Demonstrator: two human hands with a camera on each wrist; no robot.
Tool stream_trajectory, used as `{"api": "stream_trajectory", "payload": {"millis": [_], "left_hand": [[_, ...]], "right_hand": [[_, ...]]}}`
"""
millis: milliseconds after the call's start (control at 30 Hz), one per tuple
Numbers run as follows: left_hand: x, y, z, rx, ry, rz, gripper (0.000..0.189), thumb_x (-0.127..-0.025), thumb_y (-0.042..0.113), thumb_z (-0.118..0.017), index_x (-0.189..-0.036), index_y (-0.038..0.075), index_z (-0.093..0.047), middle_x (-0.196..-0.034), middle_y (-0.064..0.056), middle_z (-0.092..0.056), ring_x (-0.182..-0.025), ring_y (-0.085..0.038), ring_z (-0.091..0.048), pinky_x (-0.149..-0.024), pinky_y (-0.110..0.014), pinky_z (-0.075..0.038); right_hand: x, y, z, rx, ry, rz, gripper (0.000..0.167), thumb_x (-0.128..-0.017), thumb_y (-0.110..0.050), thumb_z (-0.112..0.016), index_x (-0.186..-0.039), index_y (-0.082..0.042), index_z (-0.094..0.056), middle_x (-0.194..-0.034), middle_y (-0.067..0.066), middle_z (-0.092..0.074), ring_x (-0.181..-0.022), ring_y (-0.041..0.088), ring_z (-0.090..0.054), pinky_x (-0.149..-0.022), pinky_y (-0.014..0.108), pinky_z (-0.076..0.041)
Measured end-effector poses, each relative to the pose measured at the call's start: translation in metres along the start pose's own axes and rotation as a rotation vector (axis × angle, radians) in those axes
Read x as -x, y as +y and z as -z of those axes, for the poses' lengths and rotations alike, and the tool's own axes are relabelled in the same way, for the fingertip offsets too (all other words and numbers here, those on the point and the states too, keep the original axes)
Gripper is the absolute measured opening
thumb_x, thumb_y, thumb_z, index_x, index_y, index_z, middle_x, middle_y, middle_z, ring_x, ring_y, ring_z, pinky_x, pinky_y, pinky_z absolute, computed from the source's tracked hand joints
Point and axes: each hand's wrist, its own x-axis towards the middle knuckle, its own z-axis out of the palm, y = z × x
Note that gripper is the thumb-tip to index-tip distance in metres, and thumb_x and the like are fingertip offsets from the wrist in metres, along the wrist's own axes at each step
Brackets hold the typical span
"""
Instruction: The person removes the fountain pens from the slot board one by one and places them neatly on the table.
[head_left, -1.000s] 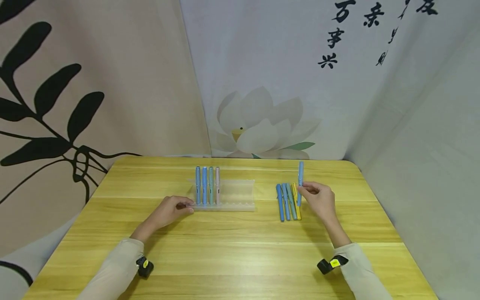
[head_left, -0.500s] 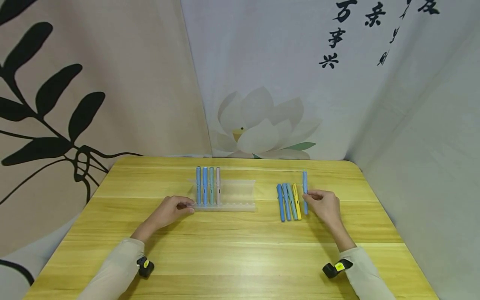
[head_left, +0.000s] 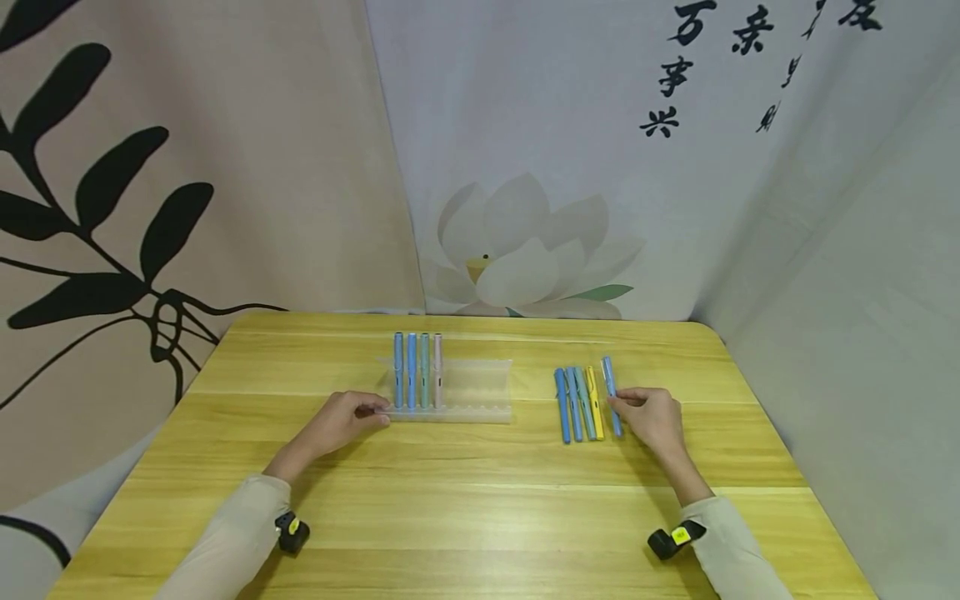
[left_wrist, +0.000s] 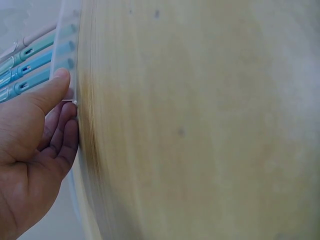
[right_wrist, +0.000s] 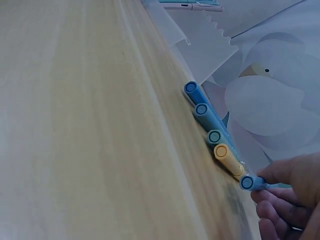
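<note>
My left hand pinches the left end of a clear pen rack between thumb and fingers. Several pens stand in the rack's left part: a dark blue pen, a blue pen, a green pen and a pink pen. At the right, my right hand holds a light blue pen by its side with thumb and fingertips, low at the table. Left of it lie a yellow pen, a green-grey pen and two blue pens in a row.
The wooden table reaches back to a hanging curtain with printed leaves and a lotus. The rack's right part holds no pens. A black wrist camera sits on the left sleeve, another camera on the right.
My right hand has carried the light blue pen to the right and down, from over the yellow pen to beside it. The left hand and rack have stayed in place.
</note>
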Motion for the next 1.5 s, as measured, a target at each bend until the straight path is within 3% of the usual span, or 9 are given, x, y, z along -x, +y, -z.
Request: {"api": "stream_trajectory", "payload": {"millis": [500, 933, 1200, 1500], "left_hand": [[0.0, 0.001, 0.0, -0.004, 0.007, -0.01, 0.027, -0.097, 0.022, -0.073, -0.118, 0.005, -0.075, -0.105, -0.003, -0.075, -0.09, -0.011, -0.067, -0.081, -0.032, -0.057], [0.001, 0.0, 0.001, -0.001, 0.005, -0.034, 0.029, -0.098, 0.022, -0.072, -0.119, 0.004, -0.075, -0.106, -0.004, -0.075, -0.092, -0.013, -0.068, -0.082, -0.035, -0.058], [0.001, 0.0, 0.001, 0.002, -0.008, 0.008, 0.029, -0.097, 0.022, -0.072, -0.12, 0.006, -0.075, -0.11, -0.003, -0.075, -0.093, -0.012, -0.067, -0.083, -0.033, -0.057], [0.001, 0.0, 0.002, 0.004, -0.01, -0.008, 0.029, -0.098, 0.023, -0.071, -0.121, 0.005, -0.074, -0.111, -0.005, -0.075, -0.095, -0.014, -0.068, -0.083, -0.034, -0.057]], "right_hand": [[-0.003, 0.004, -0.007, 0.048, -0.013, 0.006, 0.03, -0.09, -0.033, -0.079, -0.103, -0.005, -0.082, -0.094, 0.012, -0.079, -0.091, 0.031, -0.074, -0.08, 0.049, -0.057], [-0.003, 0.001, -0.007, 0.066, -0.018, 0.024, 0.03, -0.091, -0.034, -0.078, -0.099, -0.005, -0.082, -0.091, 0.01, -0.079, -0.088, 0.031, -0.074, -0.079, 0.049, -0.056], [-0.003, -0.018, 0.002, 0.009, -0.022, 0.105, 0.03, -0.096, -0.032, -0.073, -0.109, -0.006, -0.079, -0.094, 0.008, -0.078, -0.083, 0.023, -0.073, -0.071, 0.039, -0.057], [0.002, -0.056, -0.004, -0.144, -0.094, 0.24, 0.038, -0.097, -0.032, -0.072, -0.124, -0.005, -0.073, -0.108, 0.011, -0.076, -0.099, 0.03, -0.07, -0.08, 0.045, -0.059]]}}
